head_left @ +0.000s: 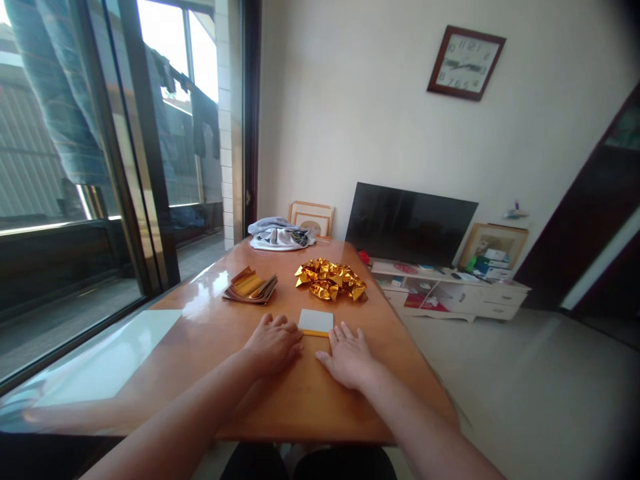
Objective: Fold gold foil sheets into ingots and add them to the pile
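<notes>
A small sheet of foil paper lies on the table in front of me, white side up, with a narrow gold folded strip along its near edge. My left hand rests at its left end, fingers bent and closed at the corner of the fold. At the right end, my right hand lies palm down with fingers stretched and spread, fingertips touching the paper's edge. Beyond the left hand sits a stack of gold paper sheets. A pile of folded gold paper pieces lies beyond the sheet.
The glossy wooden table reaches away from me. Crumpled grey cloth lies at its far end, near leaning picture frames. Sliding glass doors stand left. A television on a low white cabinet is at the right.
</notes>
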`<state>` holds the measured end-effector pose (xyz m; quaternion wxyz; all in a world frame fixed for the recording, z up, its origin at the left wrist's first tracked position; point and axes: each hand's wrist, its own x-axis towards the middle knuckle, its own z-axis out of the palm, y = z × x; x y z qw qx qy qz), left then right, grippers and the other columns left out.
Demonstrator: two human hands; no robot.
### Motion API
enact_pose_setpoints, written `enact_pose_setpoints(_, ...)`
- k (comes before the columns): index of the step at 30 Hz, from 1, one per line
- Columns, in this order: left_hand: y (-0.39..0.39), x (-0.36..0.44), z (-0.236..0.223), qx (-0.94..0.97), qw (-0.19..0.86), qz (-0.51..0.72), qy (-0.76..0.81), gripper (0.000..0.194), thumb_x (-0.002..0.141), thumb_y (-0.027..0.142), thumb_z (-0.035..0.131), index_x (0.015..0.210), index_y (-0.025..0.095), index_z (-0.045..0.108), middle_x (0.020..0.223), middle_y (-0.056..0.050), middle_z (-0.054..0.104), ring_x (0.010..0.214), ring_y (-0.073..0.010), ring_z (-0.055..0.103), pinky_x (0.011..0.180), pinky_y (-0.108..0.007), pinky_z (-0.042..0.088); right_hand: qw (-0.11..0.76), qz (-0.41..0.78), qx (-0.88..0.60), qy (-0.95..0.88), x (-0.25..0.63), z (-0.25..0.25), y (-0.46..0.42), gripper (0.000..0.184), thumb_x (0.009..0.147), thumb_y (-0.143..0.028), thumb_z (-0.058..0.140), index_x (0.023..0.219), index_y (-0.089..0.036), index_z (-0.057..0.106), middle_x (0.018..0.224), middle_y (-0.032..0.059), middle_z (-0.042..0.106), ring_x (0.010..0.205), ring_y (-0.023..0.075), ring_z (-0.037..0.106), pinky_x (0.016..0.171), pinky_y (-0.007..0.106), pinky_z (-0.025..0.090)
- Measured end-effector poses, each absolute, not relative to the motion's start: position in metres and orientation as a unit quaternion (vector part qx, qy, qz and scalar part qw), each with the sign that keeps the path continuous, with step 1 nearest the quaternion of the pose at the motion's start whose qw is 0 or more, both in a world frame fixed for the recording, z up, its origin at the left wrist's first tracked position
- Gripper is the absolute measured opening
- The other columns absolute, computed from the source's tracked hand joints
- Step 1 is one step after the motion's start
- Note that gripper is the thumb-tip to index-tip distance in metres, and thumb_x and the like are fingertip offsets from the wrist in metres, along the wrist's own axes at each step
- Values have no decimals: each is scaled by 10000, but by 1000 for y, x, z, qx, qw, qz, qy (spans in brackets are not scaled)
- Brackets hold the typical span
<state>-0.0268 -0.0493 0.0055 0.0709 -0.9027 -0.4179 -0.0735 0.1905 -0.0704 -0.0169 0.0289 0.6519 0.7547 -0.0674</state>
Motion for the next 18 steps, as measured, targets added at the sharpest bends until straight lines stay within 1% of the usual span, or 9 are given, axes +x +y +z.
enact_pose_setpoints(5, -49, -28, 5, -893, 86, -67, -437, 392, 1001, 431, 358, 1007, 257, 709, 1045, -101, 696, 1027, -275, 527, 882, -453, 309, 25, -75, 653, 753, 190, -17, -71, 871, 945, -686, 251, 1581, -92, 270, 1643, 177, 219, 1546, 313, 56, 1190, 598, 17)
enact_pose_setpoints(8, -48, -29, 5, -891, 90, -70, -440, 411, 1004, 421, 349, 955, 256, 723, 1009, -107, 700, 1003, -271, 528, 864, -450, 317, 4, -70, 648, 758, 192, -15, -71, 850, 948, -667, 292, 1565, -81, 314, 1629, 195, 253, 1541, 320, 93, 1193, 580, 48)
enact_pose_setpoints(10, -45, -29, 6, -891, 85, -69, -440, 405, 997, 415, 365, 924, 250, 727, 989, -109, 699, 993, -270, 532, 851, -443, 326, -18, -57, 639, 767, 193, -14, -71, 782, 962, -615, 325, 1526, -77, 397, 1599, 210, 326, 1528, 331, 155, 1188, 567, 105)
enact_pose_setpoints(13, -40, -28, 7, -893, 80, -69, -437, 377, 982, 402, 396, 886, 239, 723, 973, -103, 695, 973, -268, 544, 819, -426, 348, -37, -38, 626, 778, 196, -9, -68, 590, 985, -466, 371, 1415, -106, 552, 1517, 197, 472, 1499, 326, 247, 1167, 522, 196)
enact_pose_setpoints(15, -36, -26, 8, -894, 81, -71, -436, 349, 970, 383, 416, 870, 235, 716, 972, -98, 694, 963, -267, 551, 803, -418, 358, -43, -30, 619, 784, 197, -5, -65, 496, 982, -388, 394, 1326, -122, 633, 1446, 181, 556, 1478, 314, 293, 1152, 489, 234)
enact_pose_setpoints(18, -31, -21, 10, -893, 87, -77, -434, 285, 947, 343, 451, 883, 233, 706, 989, -93, 694, 962, -267, 557, 793, -412, 368, -49, -22, 609, 791, 198, 2, -61, 423, 967, -331, 421, 1198, -127, 711, 1352, 162, 635, 1448, 304, 342, 1134, 453, 264)
